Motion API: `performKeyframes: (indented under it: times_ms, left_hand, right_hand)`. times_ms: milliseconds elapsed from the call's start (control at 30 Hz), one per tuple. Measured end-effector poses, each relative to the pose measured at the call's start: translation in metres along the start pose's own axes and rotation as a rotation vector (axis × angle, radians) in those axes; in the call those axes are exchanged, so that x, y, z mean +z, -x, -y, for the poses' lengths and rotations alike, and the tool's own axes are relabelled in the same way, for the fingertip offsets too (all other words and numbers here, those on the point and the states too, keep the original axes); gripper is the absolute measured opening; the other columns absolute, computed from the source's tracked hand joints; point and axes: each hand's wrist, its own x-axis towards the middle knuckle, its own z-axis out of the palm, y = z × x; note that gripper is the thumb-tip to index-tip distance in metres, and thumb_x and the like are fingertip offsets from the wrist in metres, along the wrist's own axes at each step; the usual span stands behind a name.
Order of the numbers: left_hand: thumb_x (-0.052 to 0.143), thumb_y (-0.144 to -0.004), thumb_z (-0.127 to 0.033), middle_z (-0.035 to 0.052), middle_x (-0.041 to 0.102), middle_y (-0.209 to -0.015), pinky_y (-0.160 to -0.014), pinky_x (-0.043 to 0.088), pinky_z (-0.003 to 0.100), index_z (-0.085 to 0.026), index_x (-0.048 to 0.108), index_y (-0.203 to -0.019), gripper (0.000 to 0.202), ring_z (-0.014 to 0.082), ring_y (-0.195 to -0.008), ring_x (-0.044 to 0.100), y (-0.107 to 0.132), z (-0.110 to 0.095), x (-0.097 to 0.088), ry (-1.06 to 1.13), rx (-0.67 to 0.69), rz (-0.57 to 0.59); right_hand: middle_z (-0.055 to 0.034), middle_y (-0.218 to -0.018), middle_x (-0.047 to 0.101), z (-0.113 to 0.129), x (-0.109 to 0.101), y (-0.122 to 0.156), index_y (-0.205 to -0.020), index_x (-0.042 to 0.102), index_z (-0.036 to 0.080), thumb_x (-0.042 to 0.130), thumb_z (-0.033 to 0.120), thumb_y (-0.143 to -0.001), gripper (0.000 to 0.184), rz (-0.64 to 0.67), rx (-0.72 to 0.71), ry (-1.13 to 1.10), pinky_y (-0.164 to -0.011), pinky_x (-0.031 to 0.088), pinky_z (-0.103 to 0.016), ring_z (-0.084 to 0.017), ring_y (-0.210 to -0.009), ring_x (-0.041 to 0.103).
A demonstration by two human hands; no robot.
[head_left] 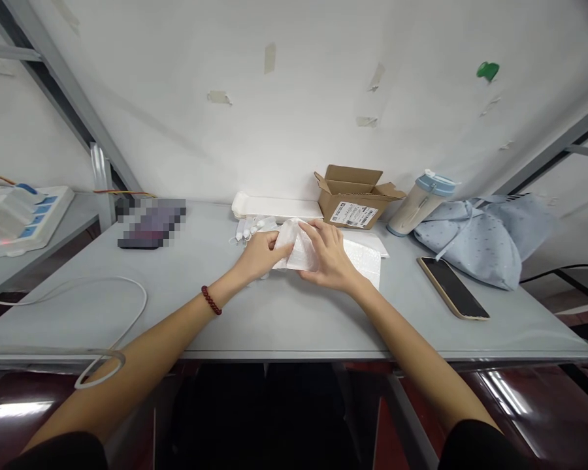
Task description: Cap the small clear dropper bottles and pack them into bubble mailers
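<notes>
A small white bubble-wrap pouch (298,251) is held up between my two hands over the middle of the table. My left hand (259,256) pinches its left side with thumb and fingers. From the right, my right hand (330,256) grips the pouch, fingers bent over its upper edge and thumb below. Whatever may be inside the pouch is hidden. Behind my left hand lie several small white pieces with thin cords (247,228). More flat white bubble-wrap pouches (367,261) lie on the table just right of my right hand.
An open cardboard box (355,196) with a label stands at the back, beside a long white packet (279,207). To the right are a bottle (419,205), a blue cloth bag (470,238) and a phone (453,287). A white cable (140,307) loops at left.
</notes>
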Motion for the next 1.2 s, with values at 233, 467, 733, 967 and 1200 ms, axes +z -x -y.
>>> performKeyframes:
  times_ms: [233,467,733,967,1200]
  left_hand:
    - [0.061,-0.073,-0.041,-0.0012,0.052,-0.050,-0.047,0.030,0.026,-0.017,0.055,-0.058,0.029,0.0129,-0.049,0.047,-0.001,0.004,-0.002,-0.181,-0.036,-0.058]
    - [0.060,-0.075,-0.036,-0.0017,0.053,-0.046,-0.049,0.034,0.027,-0.018,0.053,-0.054,0.028,0.0142,-0.046,0.051,0.001,0.000,-0.002,-0.268,-0.084,-0.098]
    - [0.057,-0.077,-0.033,0.0016,0.067,-0.060,-0.056,0.041,0.026,-0.016,0.067,-0.072,0.021,0.0150,-0.054,0.056,-0.016,0.009,-0.038,-0.288,-0.050,-0.289]
    - [0.065,-0.070,-0.043,0.0063,0.069,-0.074,-0.066,0.044,0.028,-0.013,0.074,-0.085,0.035,0.0194,-0.070,0.061,-0.035,0.041,-0.063,-0.401,-0.086,-0.385]
    - [0.061,-0.072,-0.035,0.0036,0.070,-0.071,-0.064,0.042,0.027,-0.016,0.074,-0.076,0.023,0.0170,-0.066,0.057,-0.036,0.049,-0.054,-0.342,-0.029,-0.368]
  right_hand:
    - [-0.0165,-0.132,0.036,-0.003,0.002,0.000,-0.147,0.022,0.022,0.063,0.039,-0.072,0.086,-0.080,-0.046,0.001,-0.103,0.030,-0.054,-0.034,-0.123,0.037]
    - [-0.0155,-0.124,0.046,-0.004,0.003,-0.001,-0.141,0.035,0.019,0.060,0.035,-0.078,0.070,-0.099,-0.055,0.006,-0.096,0.036,-0.048,-0.032,-0.113,0.044]
    - [-0.0142,-0.118,0.056,-0.018,0.001,-0.001,-0.132,0.046,0.020,0.057,0.033,-0.083,0.052,-0.089,0.135,0.036,-0.089,0.039,-0.045,-0.032,-0.108,0.050]
    - [-0.0143,-0.122,0.054,-0.028,0.004,0.000,-0.136,0.045,0.022,0.055,0.040,-0.085,0.055,-0.077,0.177,0.010,-0.092,0.038,-0.046,-0.032,-0.113,0.049]
    - [-0.0143,-0.125,0.054,-0.029,0.006,0.001,-0.138,0.044,0.023,0.056,0.040,-0.085,0.057,-0.035,0.167,0.010,-0.093,0.037,-0.047,-0.033,-0.115,0.047]
